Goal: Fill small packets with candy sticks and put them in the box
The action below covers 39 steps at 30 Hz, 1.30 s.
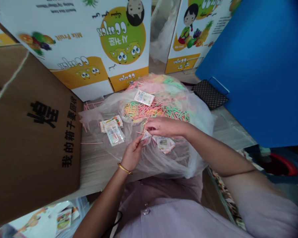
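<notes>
Between my two hands is a small clear packet [146, 138]. My left hand [132, 153], with a gold bangle at the wrist, pinches its lower left side. Fingers closed, my right hand [161, 126] is at the packet's upper right edge, beside some thin pink sticks. Behind it, a heap of pink, green and yellow sticks [154, 110] lies in a large clear plastic bag [198, 132]. One printed packet [144, 97] rests on the heap. More packets [115, 133] lie to the left, and others [165, 143] just right of my hands.
A brown carton [39, 132] stands at the left, white printed boxes [84, 39] at the back, and a blue panel [258, 72] at the right. A dark checkered pouch [210, 94] lies near the panel. Loose pink sticks [91, 143] are on the table [94, 168].
</notes>
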Available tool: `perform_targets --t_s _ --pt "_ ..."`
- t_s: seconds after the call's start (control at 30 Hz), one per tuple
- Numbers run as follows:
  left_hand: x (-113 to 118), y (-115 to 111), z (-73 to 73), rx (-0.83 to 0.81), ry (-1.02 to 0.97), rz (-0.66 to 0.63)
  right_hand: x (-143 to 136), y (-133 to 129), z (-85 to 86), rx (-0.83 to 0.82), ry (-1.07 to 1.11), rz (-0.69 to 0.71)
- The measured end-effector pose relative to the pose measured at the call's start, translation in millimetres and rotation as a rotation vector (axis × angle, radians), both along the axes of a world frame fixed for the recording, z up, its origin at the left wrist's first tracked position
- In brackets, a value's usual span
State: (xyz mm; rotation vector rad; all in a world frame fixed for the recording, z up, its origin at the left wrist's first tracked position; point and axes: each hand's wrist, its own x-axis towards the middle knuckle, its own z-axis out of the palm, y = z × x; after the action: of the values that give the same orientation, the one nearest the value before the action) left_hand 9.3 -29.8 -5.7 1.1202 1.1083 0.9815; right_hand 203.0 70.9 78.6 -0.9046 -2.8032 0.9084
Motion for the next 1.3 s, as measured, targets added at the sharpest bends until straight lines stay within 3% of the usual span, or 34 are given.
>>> perform_targets --t_s 0.13,0.37,0.43,0.5,0.57,0.6,0.73,0.8,0.93,1.0,1.1,1.17,1.23,1.3 --pt "2 -4 -0.2 0.000 -0.002 -0.014 -4 -5 -0.4 0.080 -0.064 -0.005" --pt "-3 -1 2.2 -0.077 -0.088 0.031 -10 -6 -5.4 0.176 0.203 -0.129" --pt "-7 -3 1.9 -0.140 -0.125 0.076 -5 -1 -2.5 0.297 0.250 -0.272" --pt "-11 -5 2.2 -0.169 -0.117 0.140 1 2 1.0 0.467 0.307 -0.525" --pt "-15 -7 3.2 -0.154 -0.089 0.203 3 1 2.3 0.522 0.360 -0.678" --pt "-16 -8 3.8 -0.137 -0.082 0.221 1 -2 1.3 0.458 0.371 -0.657" --pt "-18 -9 4.2 -0.090 -0.072 0.201 -29 -20 -11.6 -0.030 0.191 -0.249" --pt "-24 -13 1.8 -0.029 0.020 0.254 -51 -24 -18.6 -0.034 0.120 -0.235" --pt "-51 -28 -6.4 0.263 0.510 0.681 -97 -14 -26.9 0.053 0.073 -0.228" --pt "-65 -36 -10.9 0.411 0.757 0.788 -119 -5 -31.4 0.075 0.026 -0.148" --pt "-71 -46 -18.9 0.519 0.965 0.569 -146 7 -39.9 0.142 0.008 -0.088" --pt "-67 -49 -24.9 0.494 1.029 0.377 -150 13 -43.6 0.204 0.066 -0.147" --pt "-61 -50 -30.3 0.434 1.080 0.281 -138 17 -43.5 0.219 0.129 -0.247" --pt "-58 -49 -33.5 0.389 1.127 0.268 -106 19 -40.7 0.186 0.160 -0.352"
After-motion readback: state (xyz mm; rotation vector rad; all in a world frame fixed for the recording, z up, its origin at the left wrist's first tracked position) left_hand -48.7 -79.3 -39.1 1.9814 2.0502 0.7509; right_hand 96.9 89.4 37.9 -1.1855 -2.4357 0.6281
